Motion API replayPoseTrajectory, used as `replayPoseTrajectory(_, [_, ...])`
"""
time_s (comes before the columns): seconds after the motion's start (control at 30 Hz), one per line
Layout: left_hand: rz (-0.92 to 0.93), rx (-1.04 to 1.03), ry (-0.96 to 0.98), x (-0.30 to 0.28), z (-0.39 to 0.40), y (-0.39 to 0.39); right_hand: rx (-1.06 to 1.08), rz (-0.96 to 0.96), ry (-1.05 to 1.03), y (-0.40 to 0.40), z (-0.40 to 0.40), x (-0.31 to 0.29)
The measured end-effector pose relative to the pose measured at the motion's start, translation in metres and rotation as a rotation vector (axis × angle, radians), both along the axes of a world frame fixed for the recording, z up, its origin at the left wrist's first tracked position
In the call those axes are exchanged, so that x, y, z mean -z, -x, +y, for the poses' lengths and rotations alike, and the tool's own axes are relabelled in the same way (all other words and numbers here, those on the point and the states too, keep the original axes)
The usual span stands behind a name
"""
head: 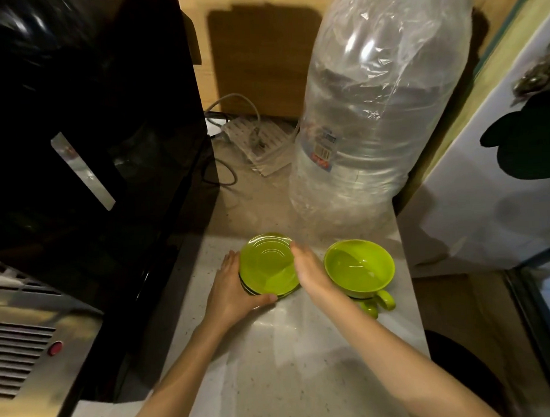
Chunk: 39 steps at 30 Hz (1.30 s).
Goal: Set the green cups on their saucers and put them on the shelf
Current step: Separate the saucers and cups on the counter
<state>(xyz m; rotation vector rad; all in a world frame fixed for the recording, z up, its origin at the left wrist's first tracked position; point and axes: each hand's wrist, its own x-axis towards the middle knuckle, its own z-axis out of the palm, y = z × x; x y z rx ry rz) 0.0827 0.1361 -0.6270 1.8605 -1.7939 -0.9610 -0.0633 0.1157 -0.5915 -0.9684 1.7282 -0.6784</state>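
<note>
Both forearms reach in over the pale speckled tabletop (pixel 272 348). The left hand (pixel 231 291) grips the stack of glossy lime-green ceramic saucers (pixel 266 266) by its side, thumb curled under the near edge; the right hand (pixel 307 269) lies flat and open against the other rim. Glazed stuff, probably slick, stiff and chippable, so I'd lift by the rims. Nested green handled cups (pixel 360 269) sit just right, with a plastic-wrapped clear bottle (pixel 373 111) behind.

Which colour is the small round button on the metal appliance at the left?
The button is red; the head view shows it.
</note>
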Motion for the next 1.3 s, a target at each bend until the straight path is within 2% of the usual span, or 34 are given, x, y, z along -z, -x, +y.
replayPoseTrajectory(0.3, [0.026,-0.045,0.007,0.0,0.002,0.001,0.039,-0.014,-0.004,0.001,0.004,-0.001])
replayPoseTrajectory(0.47, [0.06,-0.049,0.072,-0.007,0.013,-0.004,0.054,-0.028,0.058,-0.001,0.016,-0.007])
replayPoseTrajectory(0.67, [0.041,-0.013,0.085,-0.013,0.041,-0.016,0.066,-0.055,0.152,-0.002,0.056,-0.014])
replayPoseTrajectory(0.83, [0.008,0.04,0.096,-0.009,0.07,-0.02,0.057,0.001,0.173,0.0,0.096,-0.009])
replayPoseTrajectory(1.0, [0.002,0.062,0.023,-0.004,0.098,-0.03,-0.037,0.041,0.086,0.001,0.126,-0.004])
replayPoseTrajectory(1.3, [-0.07,0.138,0.074,0.003,0.111,-0.046,-0.213,0.156,0.04,-0.007,0.143,0.006])
